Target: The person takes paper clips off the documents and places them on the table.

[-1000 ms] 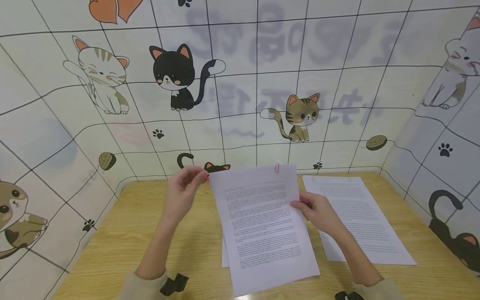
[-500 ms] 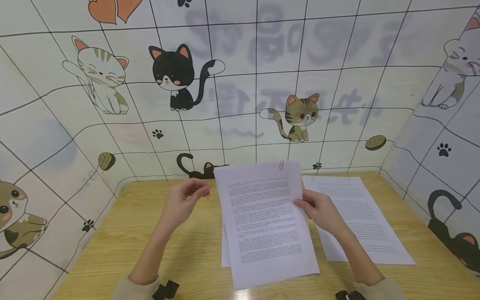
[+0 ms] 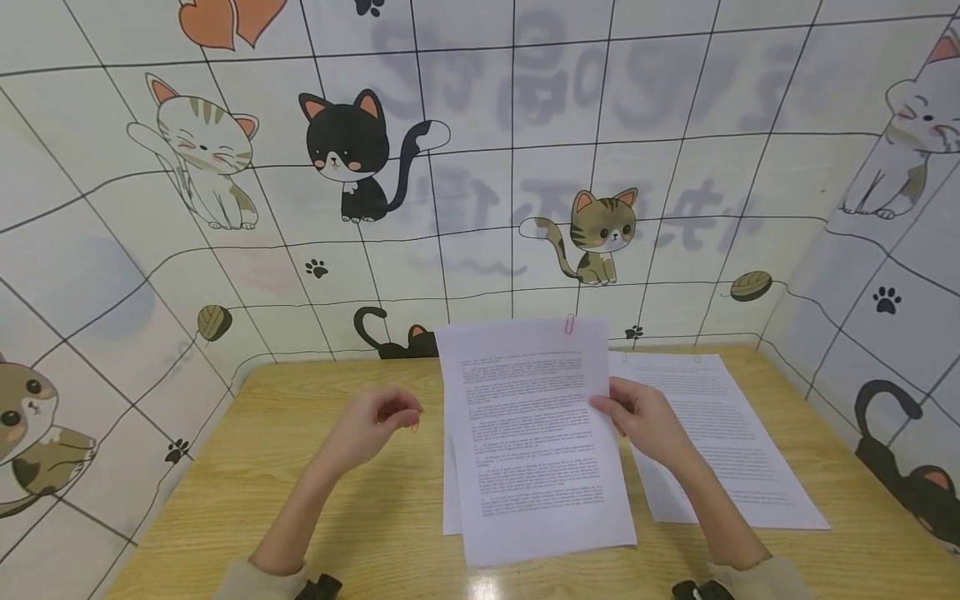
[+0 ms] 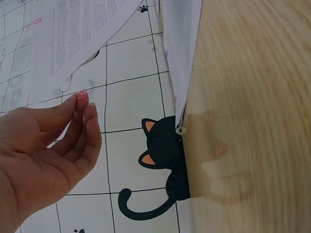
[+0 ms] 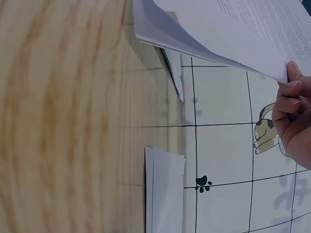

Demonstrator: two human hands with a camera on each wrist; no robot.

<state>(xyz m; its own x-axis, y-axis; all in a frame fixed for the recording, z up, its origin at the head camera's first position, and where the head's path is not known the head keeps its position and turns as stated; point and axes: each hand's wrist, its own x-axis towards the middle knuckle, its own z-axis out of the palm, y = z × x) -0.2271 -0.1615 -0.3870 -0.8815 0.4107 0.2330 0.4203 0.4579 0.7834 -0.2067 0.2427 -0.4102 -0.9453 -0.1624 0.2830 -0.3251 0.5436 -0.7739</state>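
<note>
My left hand [image 3: 375,429] pinches a small pink paper clip [image 4: 81,95] between thumb and fingertips, left of the printed sheets [image 3: 532,454] and apart from them. My right hand [image 3: 647,419] grips those sheets by the right edge, thumb in front, and holds them tilted up over the table. Another pink paper clip [image 3: 569,324] sits on their top edge, toward the right corner. In the right wrist view the layers of the held paper [image 5: 194,34] bow apart along the lower edge. Behind them, more white paper [image 3: 452,508] lies on the table, mostly hidden.
To the right lies a stack of printed paper [image 3: 735,450] with two clips on its top edge, partly covered by my right forearm. The wooden table [image 3: 300,400] meets a wall covering [image 3: 480,250] printed with cats and grid lines at the back and sides.
My left hand has come away from the sheets' top left corner with the paper clip, moving down and slightly left. The held sheets have shifted a little to the right and stand more upright.
</note>
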